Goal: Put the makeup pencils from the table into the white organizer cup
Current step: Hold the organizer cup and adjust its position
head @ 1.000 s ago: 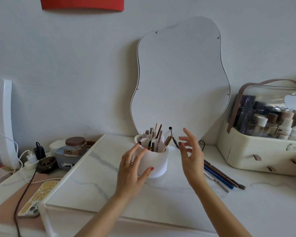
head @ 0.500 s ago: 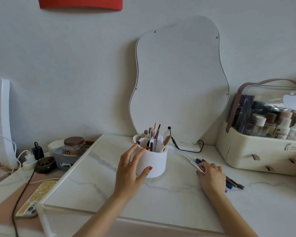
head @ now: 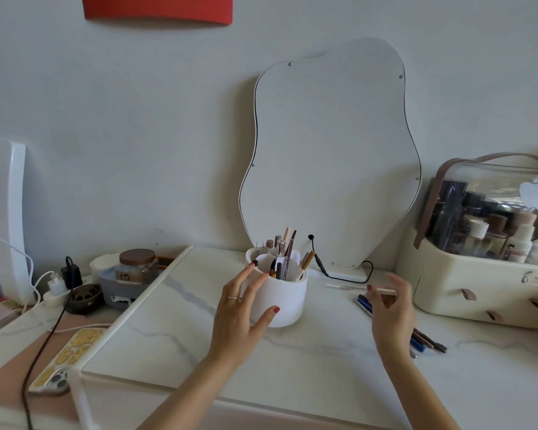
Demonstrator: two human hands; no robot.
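Note:
The white organizer cup (head: 284,301) stands mid-table with several pencils and brushes upright inside it. My left hand (head: 241,318) rests against the cup's left side, fingers spread around it. My right hand (head: 392,308) hovers to the right of the cup, fingertips pinching a pale makeup pencil (head: 385,292) held roughly level. Under and behind that hand, several dark and blue makeup pencils (head: 426,339) lie in a bundle on the marble table (head: 292,367); the hand hides their middle.
A wavy mirror (head: 330,156) leans on the wall behind the cup, its black cable (head: 348,276) trailing beside it. A cream cosmetics case (head: 485,274) sits at the right. At the left are a jar (head: 136,266), chargers and a phone (head: 66,361).
My right hand dropped from beside the cup onto the pencils on the table, then lifted with a pale pencil pinched in its fingers. My left hand stayed on the cup.

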